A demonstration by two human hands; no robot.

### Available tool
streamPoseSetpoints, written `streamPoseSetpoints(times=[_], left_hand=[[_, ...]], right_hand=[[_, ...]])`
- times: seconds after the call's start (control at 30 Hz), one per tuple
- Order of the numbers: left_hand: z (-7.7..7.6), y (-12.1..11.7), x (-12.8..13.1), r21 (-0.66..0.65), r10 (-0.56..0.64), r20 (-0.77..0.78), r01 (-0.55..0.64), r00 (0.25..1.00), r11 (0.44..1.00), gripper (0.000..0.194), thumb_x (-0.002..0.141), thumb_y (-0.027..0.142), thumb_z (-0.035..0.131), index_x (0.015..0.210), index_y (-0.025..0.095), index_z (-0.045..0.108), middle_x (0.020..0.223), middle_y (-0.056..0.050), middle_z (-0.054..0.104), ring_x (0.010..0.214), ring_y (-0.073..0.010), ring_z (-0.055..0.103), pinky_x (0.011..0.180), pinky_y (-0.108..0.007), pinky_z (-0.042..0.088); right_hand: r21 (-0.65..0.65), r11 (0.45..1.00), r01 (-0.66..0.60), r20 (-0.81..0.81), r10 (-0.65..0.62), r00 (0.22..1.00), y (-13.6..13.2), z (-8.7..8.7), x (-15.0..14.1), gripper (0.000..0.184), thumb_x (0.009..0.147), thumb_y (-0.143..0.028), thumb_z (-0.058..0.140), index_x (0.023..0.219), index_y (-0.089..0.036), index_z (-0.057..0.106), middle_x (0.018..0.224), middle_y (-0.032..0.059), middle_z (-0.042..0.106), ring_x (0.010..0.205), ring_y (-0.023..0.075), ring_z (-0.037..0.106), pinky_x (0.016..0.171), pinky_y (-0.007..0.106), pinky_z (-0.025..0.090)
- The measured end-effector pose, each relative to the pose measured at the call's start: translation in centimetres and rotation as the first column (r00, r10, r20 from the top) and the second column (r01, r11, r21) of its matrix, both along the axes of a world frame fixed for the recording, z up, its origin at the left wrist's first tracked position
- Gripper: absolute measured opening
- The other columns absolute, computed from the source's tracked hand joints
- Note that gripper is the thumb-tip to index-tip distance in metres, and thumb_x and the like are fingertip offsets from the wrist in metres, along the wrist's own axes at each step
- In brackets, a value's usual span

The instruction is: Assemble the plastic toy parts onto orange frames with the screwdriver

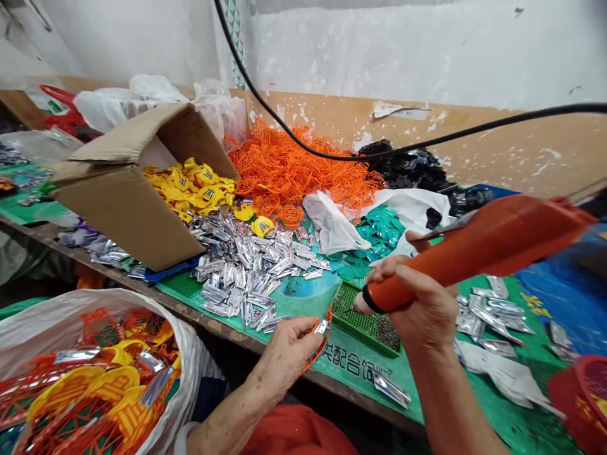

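Note:
My left hand (279,354) pinches an orange plastic frame (327,319) with a shiny silver plate (322,327) at its top, near the table's front edge. My right hand (424,306) is wrapped around an electric screwdriver (436,265), whose body is covered in orange cloth and banded black near its nose. The tool is tilted, its nose over a shallow green plastic basket (342,316) with small metal screws (387,332) at its right end. Fingers hide part of the frame. One loose silver piece (391,388) lies in front of the basket.
A cardboard box (128,208) spills yellow parts (190,183) beside heaped orange frames (303,164) and silver pieces (246,265). A white sack (184,354) of assembled parts stands at left. A black cable (303,148) hangs across. A red bucket (564,392) sits right.

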State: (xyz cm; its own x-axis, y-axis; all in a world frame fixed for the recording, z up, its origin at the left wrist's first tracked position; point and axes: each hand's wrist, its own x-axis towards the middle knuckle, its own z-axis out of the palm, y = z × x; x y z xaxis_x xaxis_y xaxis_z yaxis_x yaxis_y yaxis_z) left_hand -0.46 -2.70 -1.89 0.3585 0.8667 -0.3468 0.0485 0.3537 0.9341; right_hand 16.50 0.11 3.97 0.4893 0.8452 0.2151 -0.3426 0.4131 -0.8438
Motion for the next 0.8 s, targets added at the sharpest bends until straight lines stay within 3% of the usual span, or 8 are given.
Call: streamPoseSetpoints(times=[0.13, 0.33, 0.5, 0.8], left_hand=[[-0.3, 0.1, 0.1, 0.022, 0.018, -0.009, -0.018, 1.0, 1.0, 0.027, 0.071, 0.037, 0.063, 0.076, 0.012, 0.072, 0.069, -0.001, 0.055, 0.065, -0.0138, 0.043, 0.061, -0.026, 0.031], [-0.5, 0.1, -0.1, 0.031, 0.012, 0.001, -0.012, 1.0, 0.999, 0.027, 0.071, 0.036, 0.062, 0.076, 0.01, 0.069, 0.065, 0.001, 0.046, 0.063, -0.0119, 0.036, 0.057, -0.026, 0.025], [-0.6, -0.1, 0.1, 0.011, 0.008, 0.043, -0.008, 0.999, 1.0, 0.027, 0.073, 0.038, 0.063, 0.074, 0.011, 0.066, 0.065, 0.002, 0.043, 0.061, -0.0113, 0.033, 0.055, -0.026, 0.023], [-1.1, -0.1, 0.3, 0.026, 0.008, 0.044, -0.009, 0.999, 1.0, 0.027, 0.075, 0.039, 0.064, 0.074, 0.012, 0.067, 0.065, 0.002, 0.041, 0.06, -0.0108, 0.031, 0.053, -0.026, 0.02]], right_hand=[[0.032, 0.997, -0.073, -0.019, 0.073, 0.997, -1.4, 1.0, -1.2, 0.047, 0.062, -0.016, 0.07, 0.108, -0.023, 0.062, 0.059, -0.0039, 0.061, 0.052, 0.0149, 0.058, 0.057, 0.033, 0.051], [0.061, 0.988, -0.143, -0.005, 0.144, 0.99, -2.5, 0.7, -2.6, 0.04, 0.067, -0.015, 0.069, 0.105, -0.026, 0.063, 0.064, -0.0036, 0.062, 0.058, 0.0137, 0.058, 0.064, 0.033, 0.053], [0.044, 0.985, -0.166, -0.025, 0.168, 0.986, -2.5, 0.3, -2.7, 0.045, 0.066, -0.016, 0.072, 0.109, -0.026, 0.061, 0.064, -0.0028, 0.062, 0.059, 0.0164, 0.058, 0.052, 0.031, 0.051], [0.05, 0.988, -0.149, 0.009, 0.148, 0.989, -2.6, 0.2, -2.8, 0.046, 0.067, -0.015, 0.071, 0.11, -0.025, 0.061, 0.063, -0.0034, 0.062, 0.058, 0.0149, 0.058, 0.058, 0.032, 0.05]])
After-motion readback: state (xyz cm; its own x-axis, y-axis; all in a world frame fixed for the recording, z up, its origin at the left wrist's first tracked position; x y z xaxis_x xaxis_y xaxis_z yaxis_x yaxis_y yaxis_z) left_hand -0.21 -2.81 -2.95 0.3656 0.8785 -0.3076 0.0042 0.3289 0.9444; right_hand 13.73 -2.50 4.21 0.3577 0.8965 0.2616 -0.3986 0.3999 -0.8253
